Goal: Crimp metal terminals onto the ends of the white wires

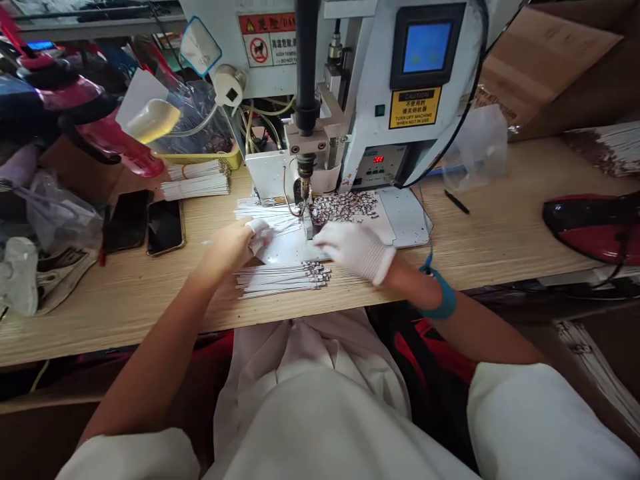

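Note:
My left hand (pixel 233 245), with white finger cots on its fingertips, is shut on a fanned bunch of white flat wires (pixel 265 219) whose ends reach under the press head (pixel 304 177). My right hand (pixel 354 251), in a white glove, lies over a pale metal plate (pixel 400 217), close to a small metal block (pixel 308 228). I cannot tell whether it pinches anything. A pile of loose small terminals (pixel 344 207) sits on the plate. Just in front, a bundle of terminated white wires (pixel 283 280) lies on the wooden bench (pixel 125 313).
Behind the hands stands a white press machine (pixel 415 80) with a blue screen. Two stacks of white wires (pixel 195 181) lie by a yellow basket (pixel 200 159). Two phones (pixel 165 228) lie at left, with bags beyond them. A red-and-black object (pixel 595 228) and cardboard (pixel 545 67) are at right.

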The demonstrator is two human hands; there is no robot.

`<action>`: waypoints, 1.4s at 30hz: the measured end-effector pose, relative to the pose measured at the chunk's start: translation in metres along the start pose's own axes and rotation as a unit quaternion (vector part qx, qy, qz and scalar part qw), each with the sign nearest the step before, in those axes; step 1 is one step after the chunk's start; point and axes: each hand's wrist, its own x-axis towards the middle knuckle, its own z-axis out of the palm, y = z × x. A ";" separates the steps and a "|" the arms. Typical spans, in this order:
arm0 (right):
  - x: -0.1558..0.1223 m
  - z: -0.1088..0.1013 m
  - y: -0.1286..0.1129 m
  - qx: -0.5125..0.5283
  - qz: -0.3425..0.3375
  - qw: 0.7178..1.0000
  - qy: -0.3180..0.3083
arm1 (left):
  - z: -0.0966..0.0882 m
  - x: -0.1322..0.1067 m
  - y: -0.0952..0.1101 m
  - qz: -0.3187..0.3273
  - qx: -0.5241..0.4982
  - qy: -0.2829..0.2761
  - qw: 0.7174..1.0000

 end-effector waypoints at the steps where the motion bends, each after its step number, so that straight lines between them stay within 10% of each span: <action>1: 0.002 0.000 0.019 0.029 0.027 0.999 0.028 | -0.001 0.004 -0.001 -0.002 0.020 0.006 1.000; 6: 0.029 0.003 0.074 0.113 0.083 0.987 0.072 | -0.011 0.025 0.004 0.033 -0.058 -0.001 0.998; 16: 0.051 -0.006 0.068 0.100 0.095 0.990 -0.001 | -0.014 0.048 0.015 -0.074 -0.405 -0.147 0.899; 21: 0.056 -0.007 0.055 0.485 0.190 0.853 -0.030 | -0.009 0.056 0.014 -0.086 -0.432 -0.140 0.887; 25: 0.062 -0.004 0.051 0.589 0.183 0.785 -0.062 | -0.001 0.057 0.011 -0.081 -0.484 -0.137 0.860; 42: 0.063 0.006 0.050 0.595 0.176 0.782 -0.066 | 0.008 0.058 0.019 -0.100 -0.500 -0.115 0.853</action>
